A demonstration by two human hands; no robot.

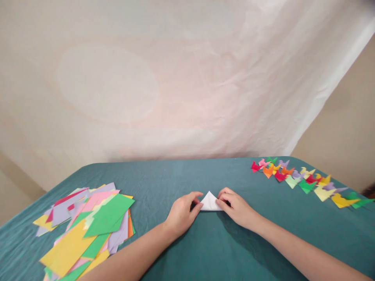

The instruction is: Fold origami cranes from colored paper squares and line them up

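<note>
A small white folded paper (209,202), triangular with its point facing away from me, lies at the middle of the table between my hands. My left hand (185,210) pinches its left corner between thumb and fingers. On the opposite side, my right hand (234,206) grips the right corner the same way. Faint crease lines run down the paper's face. Both lower corners are partly covered by my fingertips.
A loose pile of coloured paper sheets (108,214) spreads over the left side, close to my left forearm. Several folded paper birds (307,181) stand in rows at the far right. A green cloth (164,177) covers the table, and a pale sheet (187,97) hangs behind it.
</note>
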